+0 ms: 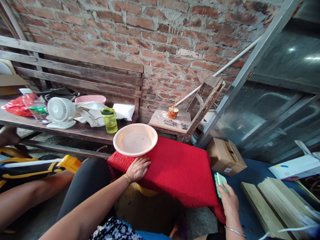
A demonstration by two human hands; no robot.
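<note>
A red cloth [180, 166] covers a low table in front of me. My left hand [138, 169] lies flat on it with fingers stretched out, just below a pale plastic basin [136, 141]. The basin holds no water that I can make out, only a few dark specks on its bottom. Off the table's right edge, my right hand [229, 195] grips a light green scrubbing brush [221, 181], its bristles facing left.
Behind, a wooden bench [100, 75] carries a white fan [61, 111], a green bottle [109, 121] and a pink basin [90, 99]. A wooden chair [160, 116] holds a tin [173, 112] and padlocks. A cardboard box [225, 156] and planks [265, 210] are at right. Another person's leg [32, 193] is at left.
</note>
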